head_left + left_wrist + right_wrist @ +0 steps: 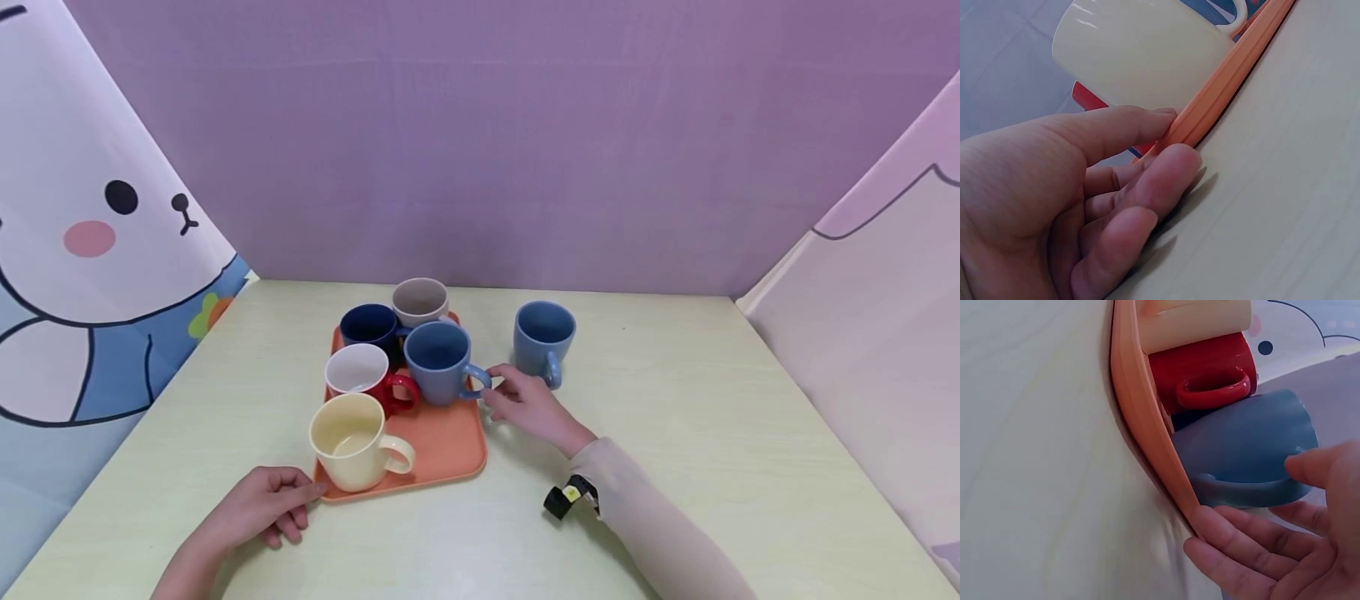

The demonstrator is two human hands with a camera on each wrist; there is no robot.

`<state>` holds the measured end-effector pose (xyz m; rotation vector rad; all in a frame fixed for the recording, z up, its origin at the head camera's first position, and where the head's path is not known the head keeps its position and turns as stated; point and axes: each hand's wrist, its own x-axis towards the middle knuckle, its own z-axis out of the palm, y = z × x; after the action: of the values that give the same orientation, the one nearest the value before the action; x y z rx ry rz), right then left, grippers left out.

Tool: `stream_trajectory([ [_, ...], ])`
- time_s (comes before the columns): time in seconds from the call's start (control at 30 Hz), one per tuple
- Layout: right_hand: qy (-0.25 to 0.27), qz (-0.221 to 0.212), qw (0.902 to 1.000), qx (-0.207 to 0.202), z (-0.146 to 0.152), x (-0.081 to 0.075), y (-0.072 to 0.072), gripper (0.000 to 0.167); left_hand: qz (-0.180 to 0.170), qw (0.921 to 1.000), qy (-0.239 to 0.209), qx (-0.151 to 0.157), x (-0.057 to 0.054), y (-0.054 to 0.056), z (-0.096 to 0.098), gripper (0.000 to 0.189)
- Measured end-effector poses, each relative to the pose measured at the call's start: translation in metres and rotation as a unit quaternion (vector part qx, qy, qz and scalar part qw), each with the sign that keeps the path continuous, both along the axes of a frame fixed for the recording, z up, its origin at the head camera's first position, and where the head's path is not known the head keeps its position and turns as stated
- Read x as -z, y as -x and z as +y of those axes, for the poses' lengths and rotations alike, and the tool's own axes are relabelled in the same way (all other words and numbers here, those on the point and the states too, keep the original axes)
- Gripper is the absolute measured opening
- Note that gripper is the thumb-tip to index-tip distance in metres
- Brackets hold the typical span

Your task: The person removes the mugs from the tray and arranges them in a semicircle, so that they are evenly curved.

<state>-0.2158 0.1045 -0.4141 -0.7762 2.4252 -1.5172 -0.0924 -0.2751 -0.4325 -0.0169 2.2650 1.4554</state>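
Observation:
An orange tray (pixel 442 442) carries a cream mug (pixel 348 442) at its near left, a red mug (pixel 358 371) with a white inside, a dark navy mug (pixel 369 325), a greyish mug (pixel 420 302) at the back and a blue mug (pixel 438 362) on the right. My left hand (pixel 262 504) pinches the tray's near-left corner, its thumb on the rim (pixel 1194 122). My right hand (pixel 536 408) is at the blue mug's handle (pixel 1254 492). Its thumb is by the handle, and its fairly straight fingers (pixel 1241 547) reach to the tray's edge.
A second blue mug (pixel 543 337) stands on the pale table (pixel 675 400), right of the tray and just beyond my right hand. A purple backdrop (pixel 480 150) rises behind, with printed cloths (pixel 90 333) at the left and right sides.

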Motion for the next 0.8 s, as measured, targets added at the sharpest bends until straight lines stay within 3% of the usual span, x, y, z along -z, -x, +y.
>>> stream_trajectory([
  [0.37,0.027,0.02,0.9994,0.007,-0.009,0.005,0.006,0.018,0.0,1.0,-0.001,0.0,0.0,0.0,-0.001,0.032],
  [0.8,0.093,-0.081,0.9924,-0.004,-0.011,0.011,0.008,0.026,-0.003,1.0,0.001,0.001,0.001,0.001,-0.002,0.032],
])
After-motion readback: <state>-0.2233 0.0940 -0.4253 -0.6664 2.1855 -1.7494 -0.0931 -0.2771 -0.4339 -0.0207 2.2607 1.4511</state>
